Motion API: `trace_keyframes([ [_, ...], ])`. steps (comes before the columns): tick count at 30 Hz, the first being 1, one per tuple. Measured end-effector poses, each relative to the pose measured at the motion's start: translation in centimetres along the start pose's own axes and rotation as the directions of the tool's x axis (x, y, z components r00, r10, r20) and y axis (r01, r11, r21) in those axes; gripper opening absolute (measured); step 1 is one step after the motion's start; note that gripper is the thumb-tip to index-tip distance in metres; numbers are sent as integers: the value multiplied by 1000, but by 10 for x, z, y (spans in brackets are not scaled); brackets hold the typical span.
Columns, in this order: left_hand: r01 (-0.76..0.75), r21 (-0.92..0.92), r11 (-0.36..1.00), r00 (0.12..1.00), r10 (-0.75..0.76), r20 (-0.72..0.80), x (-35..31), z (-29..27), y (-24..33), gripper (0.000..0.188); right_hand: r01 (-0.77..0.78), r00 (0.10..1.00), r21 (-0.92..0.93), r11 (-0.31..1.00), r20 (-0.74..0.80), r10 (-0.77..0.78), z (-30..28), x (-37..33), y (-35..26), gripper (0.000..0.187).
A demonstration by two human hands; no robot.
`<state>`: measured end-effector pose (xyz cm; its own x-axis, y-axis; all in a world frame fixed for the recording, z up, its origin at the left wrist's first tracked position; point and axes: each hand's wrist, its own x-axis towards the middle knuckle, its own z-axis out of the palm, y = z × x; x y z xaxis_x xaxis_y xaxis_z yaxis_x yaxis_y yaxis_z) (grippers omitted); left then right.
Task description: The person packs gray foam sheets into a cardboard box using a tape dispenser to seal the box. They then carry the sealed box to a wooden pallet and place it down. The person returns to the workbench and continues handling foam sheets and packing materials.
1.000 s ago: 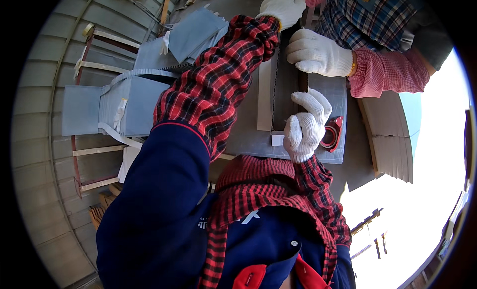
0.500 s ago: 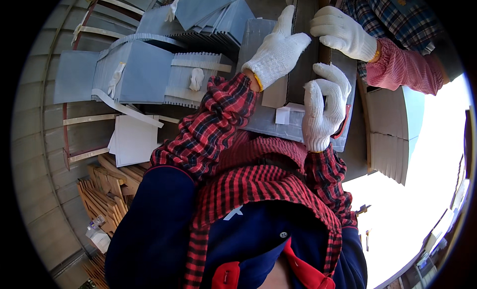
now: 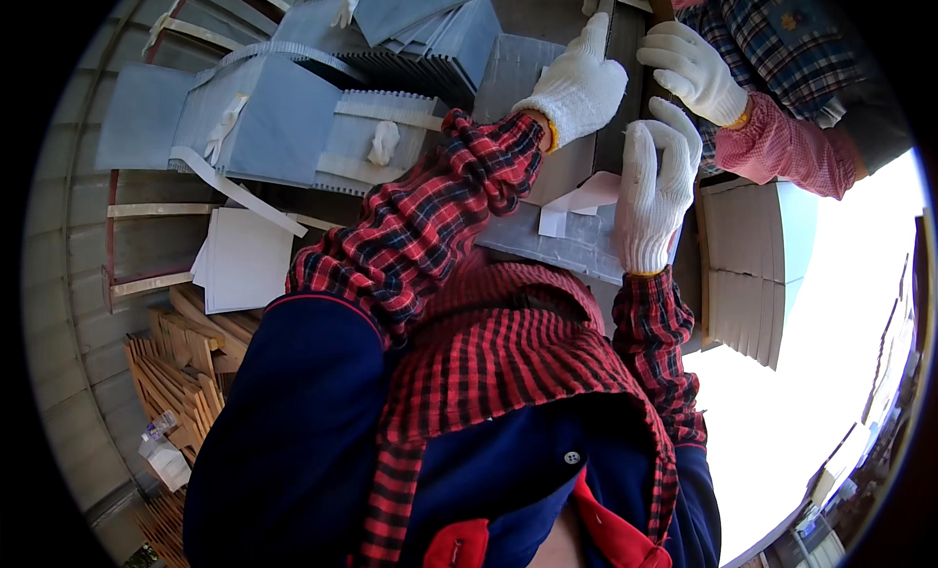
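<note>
So, both hands are covered by white knit gloves here. The left hand (image 3: 581,84) is laid over a long dark grey piece (image 3: 610,150), index finger stretched toward the far end and thumb held out to the right; nothing is seen pinched in it. The right hand (image 3: 658,187) is held at the near right part of that piece, palm side turned left, fingers loosely bent. Whether anything is gripped there can't be told from this angle.

The dark piece is set lengthwise, near to far, on a grey worktop (image 3: 518,241). A folded white slip (image 3: 591,192) is seen at its near end, between both forearms. On the far right, a co-worker's gloved hand (image 3: 692,72) is held just beside the piece, fingers bent.

Over on the left, grey panels (image 3: 283,119) are stacked up, with a loose white glove (image 3: 383,142) left on them. Nearer, white sheets (image 3: 249,260) are piled by wooden strips (image 3: 181,382). More pale panels (image 3: 747,275) are stacked at right.
</note>
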<state>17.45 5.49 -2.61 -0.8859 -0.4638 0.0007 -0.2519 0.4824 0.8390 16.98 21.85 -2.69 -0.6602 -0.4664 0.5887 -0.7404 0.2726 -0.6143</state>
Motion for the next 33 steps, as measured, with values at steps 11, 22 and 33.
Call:
trace_keyframes([
  [11, 112, -674, 730, 993, -66, 94, -13, 3, -12, 73, -140, 969, 131, 982, -186, 163, 19, -30, 10, 59],
  [22, 39, 1, 999, 991, -39, 128, -22, 10, -2, 88, -591, 805, 509, 626, 326, 495, -7, -46, 12, 67],
  [33, 20, -49, 999, 990, -27, -137, 33, 48, -24, 65, -564, 824, 548, 618, 426, 374, -21, -16, -19, 90],
])
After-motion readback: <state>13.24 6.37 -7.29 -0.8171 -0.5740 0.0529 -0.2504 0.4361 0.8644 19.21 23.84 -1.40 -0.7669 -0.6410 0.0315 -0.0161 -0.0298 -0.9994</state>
